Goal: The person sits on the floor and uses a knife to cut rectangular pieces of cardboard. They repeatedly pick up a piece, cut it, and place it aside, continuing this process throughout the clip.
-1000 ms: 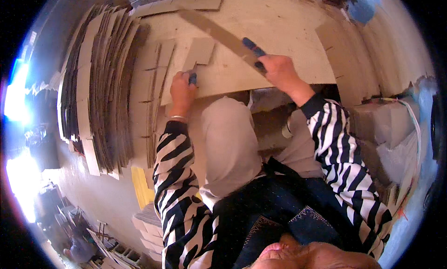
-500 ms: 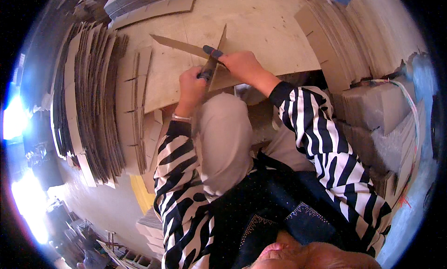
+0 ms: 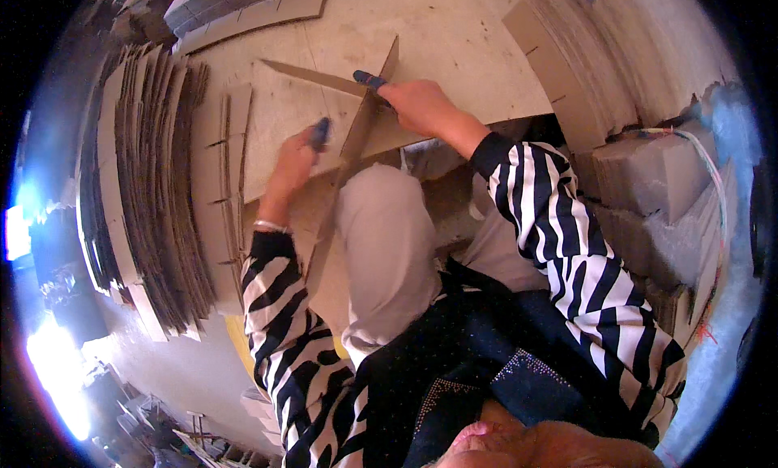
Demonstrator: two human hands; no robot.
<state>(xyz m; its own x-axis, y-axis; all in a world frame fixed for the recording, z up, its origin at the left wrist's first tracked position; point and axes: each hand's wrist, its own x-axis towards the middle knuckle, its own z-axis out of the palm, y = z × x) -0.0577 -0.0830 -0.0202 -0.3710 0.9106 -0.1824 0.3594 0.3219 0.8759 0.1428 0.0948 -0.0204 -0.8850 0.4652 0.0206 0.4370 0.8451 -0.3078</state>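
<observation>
My right hand point(image 3: 420, 105) is closed on two cardboard strips crossed over the wooden tabletop. One long strip point(image 3: 353, 144) runs from the far side, past the table's near edge, down beside my knee. The other strip point(image 3: 305, 73) points to the far left from the crossing. A dark cover wraps the fingertip that presses at the crossing. My left hand point(image 3: 296, 164) is off the strips, to their left above the table's near edge. Its fingers are partly blurred, apart, with a dark cover on one tip, and nothing shows in them.
Several slotted cardboard strips point(image 3: 219, 168) stand along the table's left edge, beside a thick row of cardboard sheets point(image 3: 150, 184). More strips point(image 3: 251, 22) lie at the far left. Stacked cardboard point(image 3: 551, 71) leans on the right, near a hanging cable point(image 3: 713, 172).
My left hand has let go of the crossed strips and moved left. The long strip now shows further down by my knee. My right hand has stayed at the crossing.
</observation>
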